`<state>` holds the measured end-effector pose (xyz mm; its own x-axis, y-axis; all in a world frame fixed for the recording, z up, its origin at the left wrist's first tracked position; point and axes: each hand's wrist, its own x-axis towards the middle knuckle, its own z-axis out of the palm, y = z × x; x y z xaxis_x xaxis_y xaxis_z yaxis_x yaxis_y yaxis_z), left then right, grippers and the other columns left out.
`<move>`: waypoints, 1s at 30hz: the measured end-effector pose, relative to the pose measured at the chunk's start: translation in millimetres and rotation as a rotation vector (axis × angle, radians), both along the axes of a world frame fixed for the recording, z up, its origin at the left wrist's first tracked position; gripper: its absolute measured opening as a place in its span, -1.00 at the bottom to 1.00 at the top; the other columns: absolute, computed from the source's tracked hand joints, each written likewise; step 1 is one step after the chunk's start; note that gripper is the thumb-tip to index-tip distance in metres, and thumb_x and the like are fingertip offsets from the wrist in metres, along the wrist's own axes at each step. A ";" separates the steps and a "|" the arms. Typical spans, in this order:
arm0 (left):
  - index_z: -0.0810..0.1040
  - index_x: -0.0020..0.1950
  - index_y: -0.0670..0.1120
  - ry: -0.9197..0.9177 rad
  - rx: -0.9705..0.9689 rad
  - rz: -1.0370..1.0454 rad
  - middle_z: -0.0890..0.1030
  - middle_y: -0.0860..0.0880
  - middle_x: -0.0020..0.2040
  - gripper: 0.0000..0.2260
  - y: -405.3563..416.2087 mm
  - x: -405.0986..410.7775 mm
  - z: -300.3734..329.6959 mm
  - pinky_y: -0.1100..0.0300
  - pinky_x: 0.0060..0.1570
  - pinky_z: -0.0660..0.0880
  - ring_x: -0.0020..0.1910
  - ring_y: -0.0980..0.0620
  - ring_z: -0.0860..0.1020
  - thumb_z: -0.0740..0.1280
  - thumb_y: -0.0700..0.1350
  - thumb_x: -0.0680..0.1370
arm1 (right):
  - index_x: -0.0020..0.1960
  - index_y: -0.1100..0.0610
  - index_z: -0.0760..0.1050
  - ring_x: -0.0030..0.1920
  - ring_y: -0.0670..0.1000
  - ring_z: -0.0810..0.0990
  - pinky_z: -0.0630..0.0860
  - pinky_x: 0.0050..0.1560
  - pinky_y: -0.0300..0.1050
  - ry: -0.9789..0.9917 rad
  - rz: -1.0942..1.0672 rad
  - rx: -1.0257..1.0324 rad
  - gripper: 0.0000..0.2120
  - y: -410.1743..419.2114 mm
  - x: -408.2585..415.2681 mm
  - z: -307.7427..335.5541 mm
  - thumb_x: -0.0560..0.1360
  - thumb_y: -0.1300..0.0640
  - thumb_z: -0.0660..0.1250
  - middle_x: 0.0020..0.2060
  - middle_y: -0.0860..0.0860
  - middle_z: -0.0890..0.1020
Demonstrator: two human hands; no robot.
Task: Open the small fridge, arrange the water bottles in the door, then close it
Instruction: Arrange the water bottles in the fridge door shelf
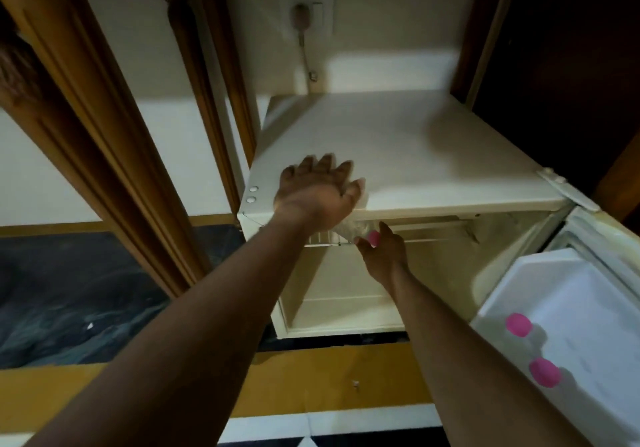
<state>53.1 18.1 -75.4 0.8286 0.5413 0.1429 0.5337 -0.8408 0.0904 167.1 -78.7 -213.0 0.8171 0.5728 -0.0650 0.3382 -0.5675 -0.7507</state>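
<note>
The fridge (pixel 398 155) is standing open, its door (pixel 571 311) swung out to the right. The left hand (pixel 317 192) is resting flat on the fridge top, fingers (pixel 325 164) spread. The right hand (pixel 382 254) is reaching inside, fingers pinching a bottle (pixel 356 230) (pink cap) near the top shelf. Two more pink caps (pixel 518 324) are showing in the door.
</note>
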 end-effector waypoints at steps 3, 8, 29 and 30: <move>0.09 0.63 0.19 -0.002 -0.006 -0.005 0.07 0.03 0.67 -0.41 1.8 0.7 -0.7 -0.13 0.51 -0.01 0.63 -0.07 0.01 -0.13 0.32 0.62 | 0.22 0.22 0.45 0.20 0.25 0.52 0.43 0.10 -0.06 0.023 0.010 0.040 -0.56 8.4 7.1 -13.0 0.51 -0.08 0.36 0.15 0.22 0.59; 0.06 0.63 0.18 0.004 -0.013 -0.028 0.05 0.03 0.67 -0.40 7.5 -0.7 -1.8 -0.15 0.53 -0.03 0.64 -0.09 -0.02 -0.14 0.32 0.61 | -0.25 0.07 0.43 -0.19 0.16 0.59 0.59 -0.04 0.15 0.262 -0.112 0.372 -0.81 10.0 6.6 -19.3 0.45 0.26 0.38 -0.25 0.09 0.60; 0.31 0.50 0.01 0.028 0.058 0.015 0.32 -0.16 0.49 -0.50 -78.0 37.5 10.6 -0.20 0.33 0.25 0.46 -0.27 0.27 -0.04 0.16 0.63 | -0.19 0.00 0.52 -0.30 0.03 0.63 0.60 -0.34 0.02 -0.277 0.406 -0.204 -0.72 -207.5 -28.6 175.5 0.18 -0.11 0.39 -0.26 -0.04 0.60; 0.28 0.53 0.01 0.024 0.050 0.023 0.29 -0.16 0.53 -0.49 -82.4 42.8 9.8 -0.22 0.36 0.23 0.49 -0.29 0.24 -0.05 0.17 0.63 | -0.22 0.01 0.51 -0.34 0.02 0.63 0.60 -0.36 0.04 -0.288 0.445 -0.275 -0.73 -215.5 -26.8 182.8 0.18 -0.11 0.41 -0.29 -0.03 0.59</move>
<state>95.9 -64.3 -65.6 0.8196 0.5528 0.1508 0.5543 -0.8315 0.0357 140.3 -294.2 -30.2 0.5096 0.8575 -0.0711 0.7559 -0.4856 -0.4391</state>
